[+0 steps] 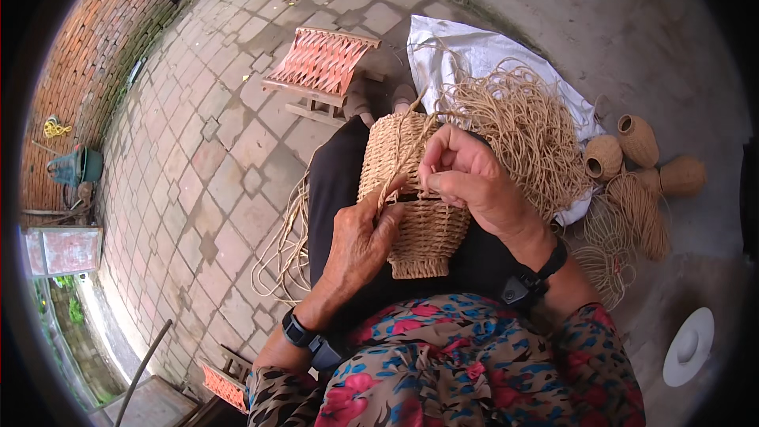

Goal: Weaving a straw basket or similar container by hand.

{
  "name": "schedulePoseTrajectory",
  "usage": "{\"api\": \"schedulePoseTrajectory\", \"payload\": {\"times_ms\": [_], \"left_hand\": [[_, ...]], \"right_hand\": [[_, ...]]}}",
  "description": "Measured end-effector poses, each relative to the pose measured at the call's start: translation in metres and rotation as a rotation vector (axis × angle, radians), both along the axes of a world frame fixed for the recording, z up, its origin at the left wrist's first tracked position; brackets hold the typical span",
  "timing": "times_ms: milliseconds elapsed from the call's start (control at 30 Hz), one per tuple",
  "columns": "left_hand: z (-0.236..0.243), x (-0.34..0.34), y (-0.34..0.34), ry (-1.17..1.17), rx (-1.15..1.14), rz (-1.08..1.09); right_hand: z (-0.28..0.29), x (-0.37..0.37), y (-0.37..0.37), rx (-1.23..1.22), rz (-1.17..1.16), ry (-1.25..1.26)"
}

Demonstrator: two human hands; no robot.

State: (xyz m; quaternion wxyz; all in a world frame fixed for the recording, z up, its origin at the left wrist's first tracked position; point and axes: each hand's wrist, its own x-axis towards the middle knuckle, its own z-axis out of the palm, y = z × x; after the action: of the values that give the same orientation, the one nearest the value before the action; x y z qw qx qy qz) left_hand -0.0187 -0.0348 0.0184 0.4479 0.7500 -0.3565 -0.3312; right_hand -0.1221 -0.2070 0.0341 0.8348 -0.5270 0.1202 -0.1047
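A woven straw basket [429,231] lies across my lap, with a dark gap between its upper and lower woven parts. My left hand [360,241] is closed at the left end of this gap, thumb and forefinger pinching a twisted straw cord [405,164]. The cord slants up over the upper part toward the far rim. Over the right side of the basket, my right hand [474,182] is pinched closed just above the gap. What its fingertips hold is too small to make out.
A heap of straw cord [518,122] lies on a white sack [435,35] ahead to the right. Farther right are several straw-coloured woven vessels [639,141] and cord bundles [639,213]. A low stool [324,63] with a red woven seat stands ahead; a white lid-like disc [689,346] lies at lower right.
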Motion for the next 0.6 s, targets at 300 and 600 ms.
{"api": "schedulePoseTrajectory", "payload": {"times_ms": [300,600], "left_hand": [[-0.002,0.002,-0.005,0.006,-0.221,0.087],[0.015,0.020,-0.005,0.364,-0.218,0.090]], "right_hand": [[0.048,-0.006,-0.009,-0.424,-0.083,-0.169],[-0.012,-0.011,0.019,-1.134,-0.092,-0.044]]}}
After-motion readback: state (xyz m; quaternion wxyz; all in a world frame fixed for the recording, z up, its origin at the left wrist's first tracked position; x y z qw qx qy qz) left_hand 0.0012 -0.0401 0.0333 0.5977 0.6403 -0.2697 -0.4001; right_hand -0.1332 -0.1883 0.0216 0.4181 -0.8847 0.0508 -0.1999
